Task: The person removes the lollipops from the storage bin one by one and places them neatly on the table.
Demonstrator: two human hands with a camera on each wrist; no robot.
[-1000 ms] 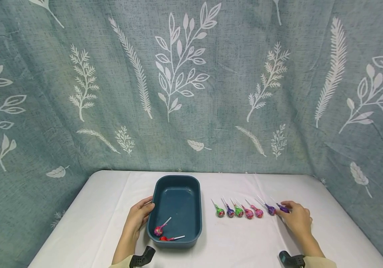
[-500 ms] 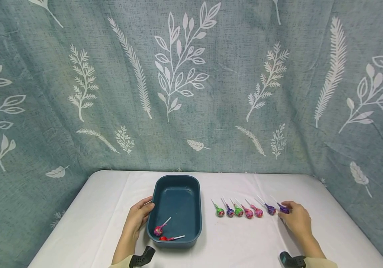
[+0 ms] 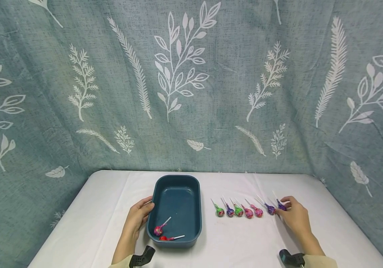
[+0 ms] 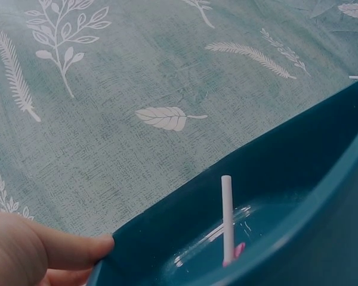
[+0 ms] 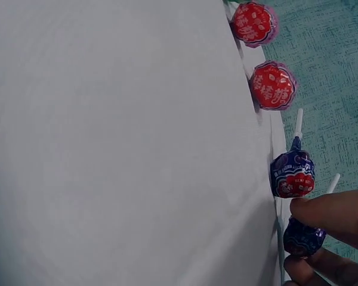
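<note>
My left hand (image 3: 137,216) grips the left wall of a dark blue plastic bin (image 3: 199,208), the thumb at its rim. Inside the bin's near end lie a pink-and-red lollipop (image 3: 158,230) and a red lollipop (image 3: 163,238); in the left wrist view only a white stick (image 4: 227,217) and a bit of pink wrapper show. At the right end of a lollipop row, my right hand (image 3: 296,220) pinches a dark purple lollipop (image 5: 304,238) between thumb and fingers. Another purple lollipop (image 5: 293,173) lies just left of it, close to the thumb.
Left of the purple ones run two pink lollipops (image 3: 256,212), a green lollipop (image 3: 238,211), a dark blue lollipop (image 3: 229,212) and a second green lollipop (image 3: 219,211), sticks pointing away. A white cloth (image 3: 238,238) covers the table; a patterned green curtain (image 3: 218,149) hangs behind.
My right hand has shifted slightly left and away from me, and the purple lollipop in its fingers has turned more upright in the row. The left hand and bin stay put.
</note>
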